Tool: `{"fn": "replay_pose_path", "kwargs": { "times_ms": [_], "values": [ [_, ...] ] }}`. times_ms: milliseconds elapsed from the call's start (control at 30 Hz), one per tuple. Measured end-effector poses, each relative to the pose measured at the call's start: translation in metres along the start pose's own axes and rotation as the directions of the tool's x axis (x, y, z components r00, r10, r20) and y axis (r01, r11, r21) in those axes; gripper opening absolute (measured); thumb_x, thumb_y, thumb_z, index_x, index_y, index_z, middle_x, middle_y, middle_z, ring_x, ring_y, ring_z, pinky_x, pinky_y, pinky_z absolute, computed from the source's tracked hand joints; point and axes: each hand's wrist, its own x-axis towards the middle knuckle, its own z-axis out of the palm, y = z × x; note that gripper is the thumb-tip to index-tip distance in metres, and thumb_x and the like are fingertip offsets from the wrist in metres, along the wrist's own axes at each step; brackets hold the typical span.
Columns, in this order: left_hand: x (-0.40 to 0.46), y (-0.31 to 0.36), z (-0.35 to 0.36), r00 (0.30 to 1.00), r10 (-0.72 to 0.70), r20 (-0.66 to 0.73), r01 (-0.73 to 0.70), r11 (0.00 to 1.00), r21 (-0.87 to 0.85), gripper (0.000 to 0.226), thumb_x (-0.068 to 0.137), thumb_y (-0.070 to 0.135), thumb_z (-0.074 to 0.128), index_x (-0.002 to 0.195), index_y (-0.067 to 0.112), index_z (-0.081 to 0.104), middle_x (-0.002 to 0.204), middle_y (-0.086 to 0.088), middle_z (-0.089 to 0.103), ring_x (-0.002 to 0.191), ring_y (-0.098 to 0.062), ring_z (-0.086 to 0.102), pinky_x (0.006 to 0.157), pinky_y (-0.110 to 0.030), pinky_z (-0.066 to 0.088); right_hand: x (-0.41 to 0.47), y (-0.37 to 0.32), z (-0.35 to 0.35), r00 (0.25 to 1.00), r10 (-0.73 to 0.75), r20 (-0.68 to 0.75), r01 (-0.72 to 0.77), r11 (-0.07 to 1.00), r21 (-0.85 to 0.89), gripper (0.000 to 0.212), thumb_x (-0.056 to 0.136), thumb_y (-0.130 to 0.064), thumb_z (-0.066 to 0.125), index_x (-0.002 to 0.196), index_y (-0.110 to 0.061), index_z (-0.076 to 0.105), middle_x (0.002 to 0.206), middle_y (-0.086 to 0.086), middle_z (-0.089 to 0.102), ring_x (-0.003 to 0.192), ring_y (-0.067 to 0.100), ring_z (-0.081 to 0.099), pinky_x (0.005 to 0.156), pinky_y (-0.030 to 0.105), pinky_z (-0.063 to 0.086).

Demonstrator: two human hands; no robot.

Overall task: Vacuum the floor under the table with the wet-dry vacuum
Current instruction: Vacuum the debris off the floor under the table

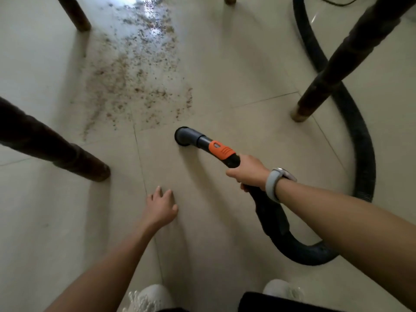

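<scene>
My right hand wraps its grip around the black handle of the vacuum wand, just behind the orange collar, a pale wristband on the wrist. From that grip the wand's long axis runs up and to the left across the pale tiled floor, and its round nozzle faces down onto the tile at the far end, pointing toward the spill. The nozzle sits on clean tile just short of the near edge of the scattered brown debris, which spreads away from me into a bright wet-looking glare at the top.

Behind my grip the black hose curves down and right under my forearm, loops back up and snakes away past the right desk leg.

My left hand is empty, its grip loose with fingers slightly spread, hovering low over the tile left of the wand; I cannot tell whether the fingertips touch the floor.

Dark wooden desk legs frame the scene: one at left, one far left at the top. The toes of two white shoes show at the bottom edge.
</scene>
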Motion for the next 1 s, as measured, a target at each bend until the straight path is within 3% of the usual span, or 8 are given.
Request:
{"fn": "replay_pose_path", "kwargs": {
  "times_ms": [100, 167, 267, 333, 400, 567, 833, 1000],
  "values": [
    [0.003, 0.005, -0.017, 0.999, 0.031, -0.02, -0.033, 0.995, -0.091, 0.054, 0.095, 0.029, 0.046, 0.143, 0.007, 0.035, 0.15, -0.021, 0.029, 0.139, -0.03, 0.028, 0.112, -0.03, 0.024, 0.017, -0.009, -0.014, 0.99, 0.066, -0.122, -0.048, 0.988, 0.147, 0.007, 0.085, -0.013, 0.056, 0.084, -0.012, 0.049, 0.066, 0.008, 0.052, 0.045, 0.023, 0.05, 0.046, 0.027, 0.045],
    [0.002, 0.011, -0.029, 0.999, 0.052, -0.018, -0.055, 0.963, -0.265, 0.052, 0.096, 0.027, 0.048, 0.141, 0.005, 0.038, 0.145, -0.018, 0.039, 0.135, -0.027, 0.035, 0.109, -0.029, 0.029, 0.025, -0.013, -0.016, 0.989, 0.091, -0.113, -0.063, 0.971, 0.23, 0.011, 0.085, -0.011, 0.056, 0.078, -0.013, 0.048, 0.066, 0.008, 0.05, 0.046, 0.023, 0.048, 0.047, 0.027, 0.044],
    [-0.013, 0.029, -0.044, 0.995, 0.094, 0.032, -0.056, 0.793, -0.607, 0.047, 0.097, 0.026, 0.048, 0.139, 0.005, 0.041, 0.136, -0.014, 0.049, 0.122, -0.023, 0.049, 0.099, -0.028, 0.039, 0.035, -0.026, -0.012, 0.995, 0.083, -0.05, -0.065, 0.953, 0.295, 0.007, 0.086, -0.01, 0.057, 0.086, -0.011, 0.05, 0.066, 0.008, 0.049, 0.048, 0.021, 0.048, 0.047, 0.028, 0.044],
    [-0.027, 0.042, -0.046, 0.983, 0.164, 0.079, -0.054, 0.681, -0.731, 0.044, 0.098, 0.028, 0.047, 0.138, 0.009, 0.043, 0.124, -0.008, 0.056, 0.107, -0.017, 0.054, 0.088, -0.028, 0.044, 0.039, -0.037, -0.008, 0.996, 0.082, -0.022, -0.069, 0.932, 0.355, 0.013, 0.087, -0.012, 0.059, 0.097, -0.008, 0.052, 0.067, 0.008, 0.049, 0.051, 0.02, 0.049, 0.049, 0.029, 0.046],
    [-0.038, 0.053, -0.043, 0.962, 0.23, 0.146, -0.012, 0.571, -0.821, 0.042, 0.098, 0.034, 0.044, 0.135, 0.014, 0.044, 0.11, 0.002, 0.058, 0.1, -0.014, 0.056, 0.088, -0.029, 0.047, 0.042, -0.048, -0.004, 0.997, 0.076, -0.011, -0.064, 0.903, 0.426, 0.019, 0.089, -0.017, 0.061, 0.102, -0.006, 0.052, 0.067, 0.008, 0.049, 0.052, 0.019, 0.049, 0.051, 0.029, 0.047],
    [-0.048, 0.069, -0.037, 0.936, 0.29, 0.202, 0.062, 0.429, -0.901, 0.031, 0.099, 0.042, 0.034, 0.12, 0.022, 0.046, 0.11, 0.003, 0.057, 0.105, -0.015, 0.057, 0.09, -0.029, 0.048, 0.041, -0.055, 0.011, 0.998, 0.068, -0.012, -0.054, 0.881, 0.47, 0.026, 0.09, -0.025, 0.062, 0.1, -0.004, 0.051, 0.063, 0.007, 0.049, 0.05, 0.019, 0.049, 0.05, 0.029, 0.048],
    [-0.021, 0.055, -0.055, 0.996, -0.026, 0.088, 0.091, 0.223, -0.971, 0.034, 0.101, 0.034, 0.035, 0.12, 0.011, 0.049, 0.108, -0.005, 0.056, 0.101, -0.021, 0.057, 0.085, -0.033, 0.049, 0.034, -0.04, 0.028, 1.0, -0.004, -0.01, 0.006, 0.966, 0.26, 0.018, 0.09, -0.025, 0.057, 0.095, -0.009, 0.051, 0.066, 0.006, 0.049, 0.047, 0.019, 0.05, 0.047, 0.026, 0.048],
    [-0.004, 0.058, -0.082, 0.996, -0.006, 0.084, 0.084, 0.165, -0.983, 0.038, 0.1, 0.039, 0.038, 0.128, 0.014, 0.046, 0.115, -0.004, 0.055, 0.107, -0.018, 0.052, 0.089, -0.035, 0.046, 0.027, -0.05, 0.039, 0.996, -0.042, 0.075, 0.026, 0.978, 0.209, 0.015, 0.091, -0.023, 0.057, 0.092, -0.01, 0.05, 0.066, 0.007, 0.05, 0.048, 0.019, 0.051, 0.049, 0.027, 0.048]
  ]
}}
